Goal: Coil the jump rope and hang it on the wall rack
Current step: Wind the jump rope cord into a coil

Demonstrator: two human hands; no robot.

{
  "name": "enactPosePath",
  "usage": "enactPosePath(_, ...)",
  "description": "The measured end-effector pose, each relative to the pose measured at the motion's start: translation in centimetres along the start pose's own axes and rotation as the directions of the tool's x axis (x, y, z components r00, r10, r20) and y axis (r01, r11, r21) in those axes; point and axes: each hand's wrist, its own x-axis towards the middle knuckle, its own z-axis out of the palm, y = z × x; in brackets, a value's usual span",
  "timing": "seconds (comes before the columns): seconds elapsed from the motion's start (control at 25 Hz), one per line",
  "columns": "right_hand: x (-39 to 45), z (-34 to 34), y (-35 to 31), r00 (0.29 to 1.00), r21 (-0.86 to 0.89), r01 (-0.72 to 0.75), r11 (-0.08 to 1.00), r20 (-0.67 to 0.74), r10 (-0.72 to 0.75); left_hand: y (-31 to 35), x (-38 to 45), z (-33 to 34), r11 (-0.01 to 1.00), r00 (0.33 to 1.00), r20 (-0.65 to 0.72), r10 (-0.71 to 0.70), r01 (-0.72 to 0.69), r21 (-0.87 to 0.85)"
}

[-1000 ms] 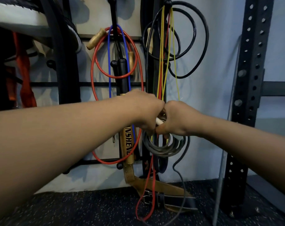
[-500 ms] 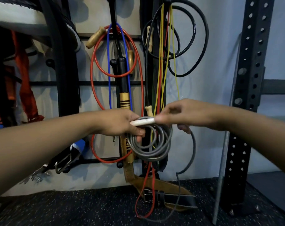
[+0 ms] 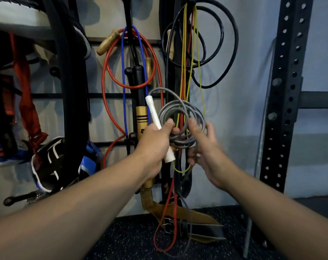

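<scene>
**Grey rope coiled in hand, hook not yet reached**

Grey loops of the jump rope [image 3: 180, 119] sit stacked in front of the wall rack [image 3: 107, 95], pinned in our left hand [image 3: 155, 145], which is clamped around both the white handle [image 3: 155, 121] and the near side of the coil. We judge this grip keeps the turns from springing apart, with the handle tilted toward 11 o'clock, clear of the loops. Our right hand [image 3: 204, 145] hovers at the coil's 3 o'clock edge, fingers spread and loose. It seems to be guiding the trailing grey tail [image 3: 189, 229] that drops toward the floor, though whether it actually pinches the tail we cannot tell, since motion blur smears the fingers. That tail suggests coiling is unfinished.

The second handle is nowhere we can make out. The hook tops at 12 o'clock are cut off by the frame, and the red rope [image 3: 110, 59], yellow cords [image 3: 183, 53] and black rope [image 3: 228, 44] crowd them, so a free peg is hard to pick out.
</scene>
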Motion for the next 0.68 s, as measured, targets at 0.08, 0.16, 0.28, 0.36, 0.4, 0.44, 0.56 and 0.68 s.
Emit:
enactPosePath(0.08,0.0,1.7,-0.1,0.998,0.054,-0.064,0.996,0.015,0.064,-0.1,-0.1,1.2,0.999,0.998,-0.067,-0.012,0.009,-0.05)
enactPosePath(0.16,-0.3,2.6,-0.4,0.996,0.045,-0.086,0.995,-0.006,0.086,0.2,-0.3,1.9,0.989,0.989,-0.144,-0.029,0.008,-0.145)
enactPosePath(0.28,-0.7,3.6,-0.5,0.994,0.093,-0.039,0.995,-0.1,0.048,-0.1,-0.2,2.4,0.985,0.977,-0.213,-0.028,-0.009,-0.173)
enactPosePath(0.36,-0.4,4.3,-0.6,0.986,0.158,-0.015,0.987,-0.163,0.041,-0.6,-0.2,2.5,0.982,0.977,-0.211,-0.038,-0.002,-0.189)
enactPosePath(0.4,-0.3,4.5,-0.6,0.981,0.182,-0.01,0.983,-0.188,0.045,-0.8,-0.4,2.6,0.98,0.978,-0.202,-0.05,0.008,-0.201)
enactPosePath(0.44,-0.3,4.8,-0.7,0.977,0.203,-0.003,0.979,-0.206,0.046,-0.9,-0.5,2.7,0.976,0.98,-0.188,-0.064,0.022,-0.216)
enactPosePath(0.56,-0.2,5.3,-0.7,0.963,0.194,0.036,0.98,-0.27,0.018,-0.7,-0.9,2.6,0.949,0.988,-0.101,-0.117,0.081,-0.305)
enactPosePath(0.68,0.5,4.7,-0.8,0.935,0.1,0.086,0.991,-0.353,-0.045,-0.6,-0.9,2.1,0.939,0.992,0.011,-0.123,0.12,-0.322)
